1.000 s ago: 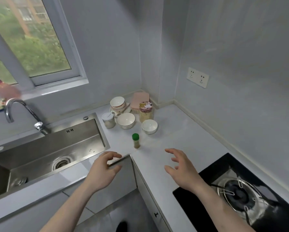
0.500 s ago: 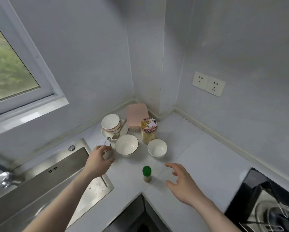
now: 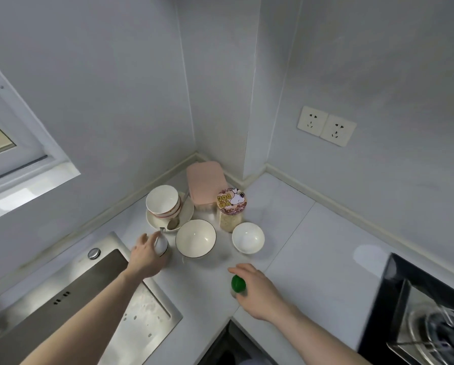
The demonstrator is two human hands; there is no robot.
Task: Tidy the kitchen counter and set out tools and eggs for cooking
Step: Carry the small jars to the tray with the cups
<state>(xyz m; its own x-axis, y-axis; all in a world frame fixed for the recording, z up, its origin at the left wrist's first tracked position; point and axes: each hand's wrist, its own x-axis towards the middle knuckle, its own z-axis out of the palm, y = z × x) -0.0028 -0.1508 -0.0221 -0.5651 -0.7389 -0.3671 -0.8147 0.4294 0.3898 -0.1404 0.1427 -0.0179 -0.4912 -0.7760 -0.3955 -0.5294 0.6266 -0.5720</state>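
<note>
Two bowls [image 3: 196,238] between both busy hands [image 3: 146,256]

Corner counter, as I see it from the head camera

I see a pale L-shaped counter [image 3: 307,248]; on it stand a pink box [image 3: 206,187] in the corner, a plate [image 3: 187,216] bearing stacked bowls, a dark-rimmed bowl [image 3: 196,238], a small white bowl [image 3: 248,237], a patterned-lid jar [image 3: 231,209], a white lidded pot [image 3: 162,246] and a green-capped bottle [image 3: 238,284].

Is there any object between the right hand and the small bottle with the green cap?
Nothing visible stands between them. The right hand is already at the small green-capped bottle on the white counter, fingers curling around its side. The nearest small white bowl stands behind it, apart.
</note>
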